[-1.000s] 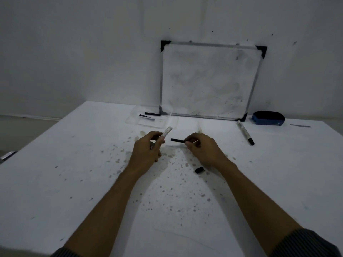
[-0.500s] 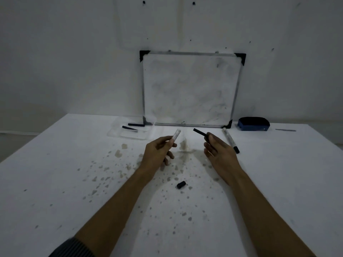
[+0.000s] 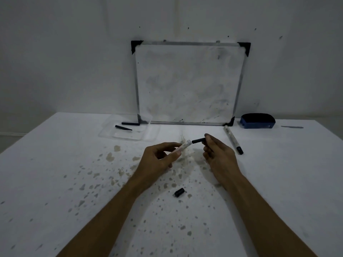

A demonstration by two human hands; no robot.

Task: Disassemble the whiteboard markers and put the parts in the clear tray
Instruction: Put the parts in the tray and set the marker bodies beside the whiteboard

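While both hands hovered above the stained white bench [image 3: 55,182] at the centre of the frame, the left hand [image 3: 157,161] was closed around a white cylindrical marker barrel [image 3: 182,147], whose open end pointed up and to the right toward the other hand. The right hand [image 3: 217,156] pinched a short black rod-shaped marker part [image 3: 198,140] between thumb and fingertips, its long axis lying nearly level and its free end aimed left, just apart from the barrel's mouth. The shallow clear plastic tray [image 3: 148,135] sat in the upper left of the middle ground, above and to the left of both hands, with two slim black marker pieces [image 3: 123,127] already inside. It lay closer to the left hand, so the black part would probably have to cross over the barrel to reach it. A small black cap [image 3: 179,192] rested on the bench below the hands, and a whole white marker with a black tip [image 3: 233,140] lay to the right, angled toward the leaning whiteboard [image 3: 187,82].
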